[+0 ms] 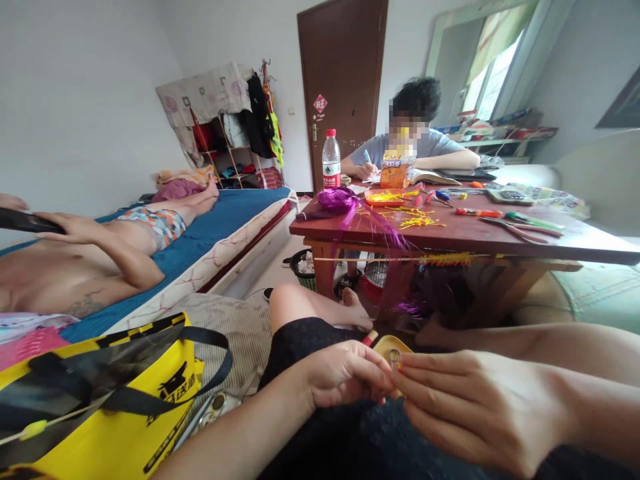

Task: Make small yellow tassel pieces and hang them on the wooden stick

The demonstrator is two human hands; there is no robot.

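My left hand [350, 375] and my right hand [480, 403] meet at the fingertips above my lap, both closed in a pinch. A small metal ring [395, 356] shows right at the fingertips, with a speck of yellow beside it. Whether the ring is held or lies behind the fingers I cannot tell, and what sits between them is mostly hidden. Just beyond the hands is a yellow tray [385, 344], partly covered by my fingers. A red-and-tan stick-like end [370, 338] pokes up at its left.
A red-brown table [350, 230] carries purple strands [340, 203], yellow stick-like pieces [420, 217], pliers [517, 230] and a bottle [331, 160]. A person [435, 147] writes behind it. Left are a yellow bag [165, 407] and a person [100, 253] lying on a bed.
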